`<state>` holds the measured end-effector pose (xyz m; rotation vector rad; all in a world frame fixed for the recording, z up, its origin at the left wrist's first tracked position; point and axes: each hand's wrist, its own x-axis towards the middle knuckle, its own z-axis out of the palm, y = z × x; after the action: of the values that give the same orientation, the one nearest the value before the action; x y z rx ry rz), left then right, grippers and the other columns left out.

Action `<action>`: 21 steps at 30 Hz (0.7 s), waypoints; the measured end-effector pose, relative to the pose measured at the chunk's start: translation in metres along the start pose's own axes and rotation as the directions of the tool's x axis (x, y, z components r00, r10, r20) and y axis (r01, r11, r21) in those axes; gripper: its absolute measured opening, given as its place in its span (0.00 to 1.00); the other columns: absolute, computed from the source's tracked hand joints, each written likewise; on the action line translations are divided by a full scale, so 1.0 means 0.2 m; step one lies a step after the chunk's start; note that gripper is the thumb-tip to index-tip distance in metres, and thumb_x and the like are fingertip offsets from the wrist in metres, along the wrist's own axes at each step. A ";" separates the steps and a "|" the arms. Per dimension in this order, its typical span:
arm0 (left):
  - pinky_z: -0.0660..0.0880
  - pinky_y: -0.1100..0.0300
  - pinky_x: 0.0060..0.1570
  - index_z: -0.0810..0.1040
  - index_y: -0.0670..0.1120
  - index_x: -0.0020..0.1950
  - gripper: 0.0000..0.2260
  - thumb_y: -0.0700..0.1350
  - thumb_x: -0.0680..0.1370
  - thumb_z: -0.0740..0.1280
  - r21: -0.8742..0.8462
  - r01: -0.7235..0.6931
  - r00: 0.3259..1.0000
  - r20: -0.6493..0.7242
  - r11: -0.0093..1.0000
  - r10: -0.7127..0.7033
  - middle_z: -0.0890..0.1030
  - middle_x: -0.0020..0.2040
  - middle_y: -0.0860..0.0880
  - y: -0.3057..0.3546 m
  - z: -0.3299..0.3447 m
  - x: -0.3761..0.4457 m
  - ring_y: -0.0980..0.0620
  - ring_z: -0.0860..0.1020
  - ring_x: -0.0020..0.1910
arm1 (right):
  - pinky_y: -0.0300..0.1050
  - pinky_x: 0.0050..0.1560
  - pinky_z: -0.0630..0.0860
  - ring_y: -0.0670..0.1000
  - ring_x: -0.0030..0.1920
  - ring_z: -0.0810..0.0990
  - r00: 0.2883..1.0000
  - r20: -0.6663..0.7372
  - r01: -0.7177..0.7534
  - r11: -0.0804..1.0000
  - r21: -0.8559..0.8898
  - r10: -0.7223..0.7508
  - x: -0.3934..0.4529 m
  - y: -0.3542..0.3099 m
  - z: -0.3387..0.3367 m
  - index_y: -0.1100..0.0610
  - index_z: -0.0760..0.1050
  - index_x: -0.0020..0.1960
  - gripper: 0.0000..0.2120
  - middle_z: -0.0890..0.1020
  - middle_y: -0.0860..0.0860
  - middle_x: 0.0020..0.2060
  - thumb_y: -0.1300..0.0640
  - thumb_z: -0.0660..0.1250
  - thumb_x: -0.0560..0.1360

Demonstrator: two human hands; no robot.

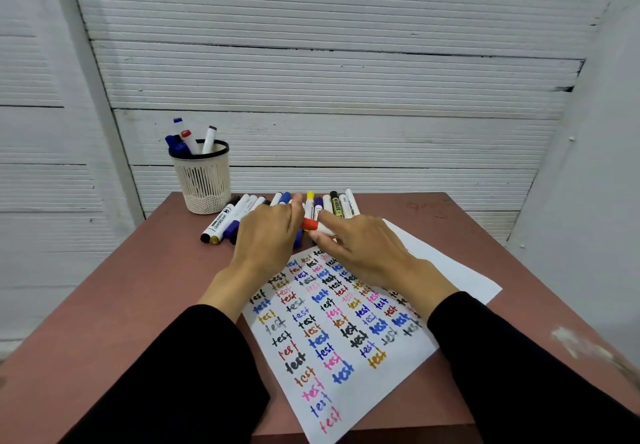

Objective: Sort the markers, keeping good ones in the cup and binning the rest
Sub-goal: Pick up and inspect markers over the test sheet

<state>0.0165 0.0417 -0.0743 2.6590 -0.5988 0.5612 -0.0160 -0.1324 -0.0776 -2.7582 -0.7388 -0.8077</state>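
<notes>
A red-capped marker [310, 224] lies crosswise between my hands above the paper's far end. My left hand [266, 235] pinches its red cap. My right hand [360, 246] grips its white barrel. Behind them a row of several markers [332, 203] lies along the table's far edge, with more markers [225, 220] to the left. A white mesh cup [202, 180] with a black rim stands at the far left and holds several markers. No bin is in view.
A white paper sheet [332, 339] covered with "test" written in many colours lies on the brown table [121, 305] under my forearms. White ribbed wall panels [311, 97] stand close behind the table's far edge.
</notes>
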 end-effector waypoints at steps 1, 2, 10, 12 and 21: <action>0.60 0.57 0.25 0.74 0.35 0.64 0.20 0.39 0.75 0.71 -0.054 0.010 0.999 -0.033 0.999 -0.012 0.71 0.30 0.45 -0.01 0.01 0.02 0.46 0.66 0.27 | 0.44 0.30 0.64 0.50 0.29 0.71 0.998 0.045 -0.038 0.995 0.092 0.034 0.00 0.01 0.00 0.54 0.71 0.55 0.18 0.75 0.49 0.28 0.42 0.52 0.82; 0.62 0.57 0.26 0.77 0.35 0.60 0.16 0.40 0.74 0.72 -0.064 -0.004 0.997 -0.075 0.998 0.000 0.72 0.29 0.44 -0.02 0.02 0.02 0.46 0.68 0.26 | 0.45 0.31 0.64 0.49 0.29 0.72 0.993 0.091 -0.093 0.974 0.205 0.076 0.00 0.02 -0.01 0.52 0.72 0.51 0.17 0.75 0.49 0.28 0.42 0.52 0.82; 0.62 0.54 0.32 0.69 0.51 0.34 0.23 0.62 0.80 0.48 -0.540 -0.050 0.970 -0.226 0.840 -0.088 0.69 0.27 0.51 -0.01 0.02 0.01 0.53 0.67 0.28 | 0.40 0.36 0.72 0.46 0.38 0.74 0.869 0.291 -0.494 0.666 0.559 0.400 -0.04 0.18 -0.11 0.51 0.62 0.60 0.13 0.75 0.50 0.42 0.44 0.51 0.83; 0.65 0.54 0.33 0.68 0.57 0.40 0.15 0.64 0.78 0.51 -0.618 -0.033 0.998 -0.066 0.785 -0.009 0.71 0.29 0.54 0.03 0.04 -0.01 0.54 0.67 0.28 | 0.36 0.29 0.67 0.46 0.32 0.70 0.816 0.305 -0.539 0.456 0.708 0.491 -0.05 0.23 -0.16 0.52 0.61 0.58 0.05 0.74 0.50 0.38 0.53 0.54 0.84; 0.78 0.52 0.54 0.68 0.50 0.49 0.12 0.58 0.79 0.56 -0.706 0.056 0.964 0.223 0.706 0.146 0.84 0.48 0.50 0.13 0.14 -0.04 0.59 0.82 0.50 | 0.36 0.26 0.70 0.45 0.26 0.72 0.677 0.285 -0.401 0.015 0.916 0.679 -0.10 0.36 -0.21 0.56 0.77 0.48 0.04 0.78 0.50 0.33 0.61 0.70 0.74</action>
<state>0.0054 0.0107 -0.0961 1.9727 -0.7682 -0.0470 -0.0137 -0.2154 -0.0548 -1.4548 0.0715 -0.2660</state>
